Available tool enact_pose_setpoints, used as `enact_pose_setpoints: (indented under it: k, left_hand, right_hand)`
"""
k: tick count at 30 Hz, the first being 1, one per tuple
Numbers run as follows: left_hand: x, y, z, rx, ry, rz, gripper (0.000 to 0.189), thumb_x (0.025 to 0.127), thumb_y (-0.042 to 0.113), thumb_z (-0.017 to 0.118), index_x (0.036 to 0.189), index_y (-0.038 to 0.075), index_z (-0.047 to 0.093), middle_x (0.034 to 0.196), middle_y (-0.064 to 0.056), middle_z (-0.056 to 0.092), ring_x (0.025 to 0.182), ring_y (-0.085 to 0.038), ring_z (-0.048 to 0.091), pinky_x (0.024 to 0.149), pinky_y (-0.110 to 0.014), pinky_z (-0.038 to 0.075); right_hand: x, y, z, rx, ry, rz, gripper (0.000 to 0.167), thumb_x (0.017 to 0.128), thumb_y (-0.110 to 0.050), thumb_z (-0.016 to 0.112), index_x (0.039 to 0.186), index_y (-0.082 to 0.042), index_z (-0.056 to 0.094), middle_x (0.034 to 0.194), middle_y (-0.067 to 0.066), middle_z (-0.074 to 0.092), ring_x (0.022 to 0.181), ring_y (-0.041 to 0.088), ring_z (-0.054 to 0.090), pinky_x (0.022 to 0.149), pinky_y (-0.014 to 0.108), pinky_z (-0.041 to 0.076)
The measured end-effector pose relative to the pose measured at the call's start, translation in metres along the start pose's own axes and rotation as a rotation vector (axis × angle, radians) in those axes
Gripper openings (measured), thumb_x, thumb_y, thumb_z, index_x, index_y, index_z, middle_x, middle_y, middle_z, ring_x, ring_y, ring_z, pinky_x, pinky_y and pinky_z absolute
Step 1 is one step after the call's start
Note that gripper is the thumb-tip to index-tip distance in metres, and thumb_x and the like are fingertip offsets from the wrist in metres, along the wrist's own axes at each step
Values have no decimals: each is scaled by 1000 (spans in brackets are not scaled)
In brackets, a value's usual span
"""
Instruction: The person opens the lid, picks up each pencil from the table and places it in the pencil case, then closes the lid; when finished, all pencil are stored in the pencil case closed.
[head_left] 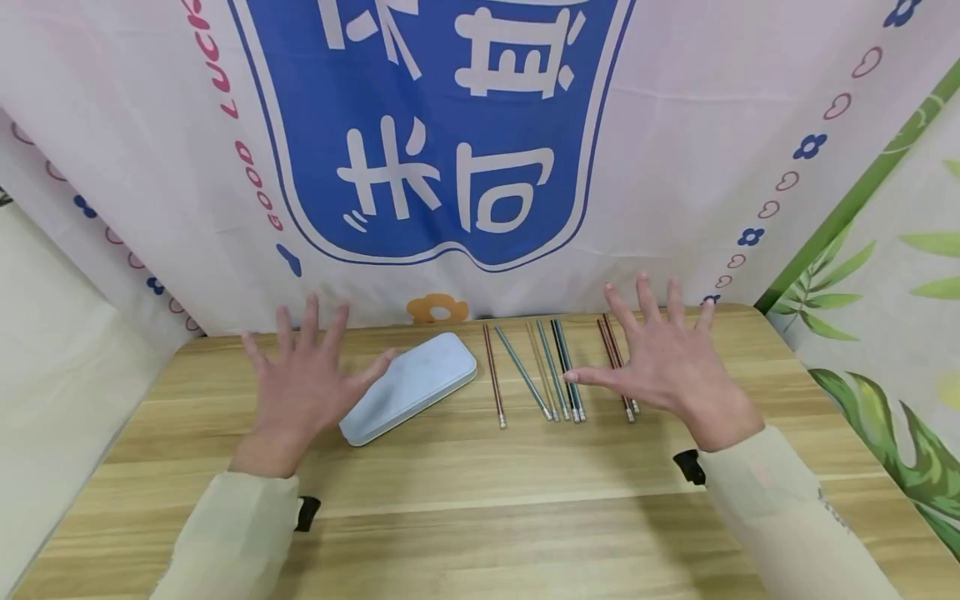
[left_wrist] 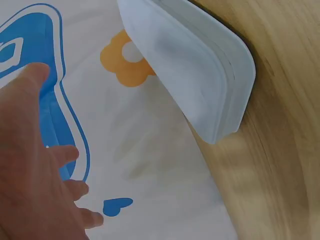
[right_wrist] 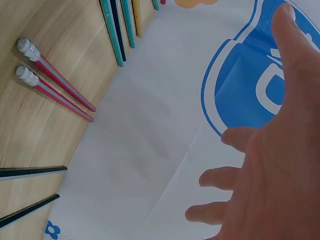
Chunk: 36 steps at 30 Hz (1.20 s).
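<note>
Left hand grip (head_left: 303, 383) spread above the table (head_left: 465, 508), blue case (head_left: 412, 387) closed on the table just beside it, right hand grip (head_left: 667, 358) spread above the table, pencils (head_left: 552, 369) in a loose row right of the case.

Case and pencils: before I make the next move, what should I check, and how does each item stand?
1. Left hand empty: ok, fingers spread.
2. Right hand empty: ok, fingers spread.
3. Light-blue case closed: ok, its lid is down.
4. Case contents known: cannot tell, the closed lid hides the inside.
5. Pencils gathered together: not ok, they lie spread along the table.
6. Every pencil visible from the head view: not ok, two dark pencils beyond the reddish pair show only in the right wrist view.
</note>
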<state>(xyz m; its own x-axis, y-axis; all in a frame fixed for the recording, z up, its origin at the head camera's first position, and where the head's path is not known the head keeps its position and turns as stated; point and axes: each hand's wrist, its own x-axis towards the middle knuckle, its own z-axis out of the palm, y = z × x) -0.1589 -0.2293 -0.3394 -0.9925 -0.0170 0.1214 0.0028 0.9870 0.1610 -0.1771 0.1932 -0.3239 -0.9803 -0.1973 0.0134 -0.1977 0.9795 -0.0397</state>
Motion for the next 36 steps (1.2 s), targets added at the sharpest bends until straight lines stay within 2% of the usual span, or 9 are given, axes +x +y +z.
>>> enact_pose_setpoints:
  k: [3,9,11,15,22,27,29,32,36]
  left_hand:
    - [-3,-8,1,-63,-40,-8,99,100,75,52,173,15,22,177,-31,13,161,-62,7,121,-88,0]
    - [-19,-28,11,-186,-180,-31,99,105,74,45,167,-1,31,166,-38,36,151,-61,35,117,-82,33]
    - [-26,-34,16,-247,-242,-53,103,104,77,42,167,-4,30,166,-39,35,150,-62,36,116,-81,35]
    - [-38,-42,26,-365,-313,-92,108,102,76,50,169,-3,22,171,-37,26,154,-63,28,120,-80,32]
    - [-47,-38,42,-519,-321,-144,122,91,66,78,172,2,14,175,-33,20,159,-59,22,125,-75,31]
    - [-52,-37,56,-690,-304,-198,126,86,51,90,172,2,12,176,-32,18,163,-54,19,132,-67,24]
    - [-52,-36,61,-724,-285,-200,127,84,43,93,172,1,12,176,-32,18,163,-53,19,133,-65,23]
    - [-52,-35,65,-726,-269,-213,127,83,36,95,171,-1,12,175,-33,19,163,-52,18,134,-64,21]
    - [-49,-35,70,-683,-245,-246,124,84,37,94,171,-1,15,175,-32,23,163,-51,20,133,-64,22]
  right_hand:
    - [1,0,2,8,8,-12,131,79,-104,44,176,-22,11,180,26,2,163,60,3,122,87,9]
    - [7,-6,11,53,18,-80,120,89,-95,44,175,-14,17,179,27,12,164,52,17,131,72,21]
    - [10,-10,16,79,24,-113,116,92,-91,46,174,-13,19,179,26,16,164,51,21,131,70,24]
    - [15,-20,28,142,33,-172,109,95,-81,58,173,-13,24,179,23,21,162,49,29,129,68,32]
    - [24,-49,45,237,23,-285,102,96,-71,68,170,-10,32,177,21,27,162,44,32,131,63,32]
    - [31,-71,56,251,34,-388,97,96,-66,71,167,-8,39,174,20,35,161,41,35,132,59,32]
    - [34,-79,59,251,34,-419,96,96,-65,72,166,-8,40,172,20,38,160,40,38,132,57,34]
    - [36,-93,63,262,13,-449,95,96,-64,73,166,-9,41,172,20,39,160,39,39,132,56,35]
    - [40,-111,68,275,-22,-495,94,96,-61,74,167,-10,40,173,20,38,161,38,38,132,54,34]
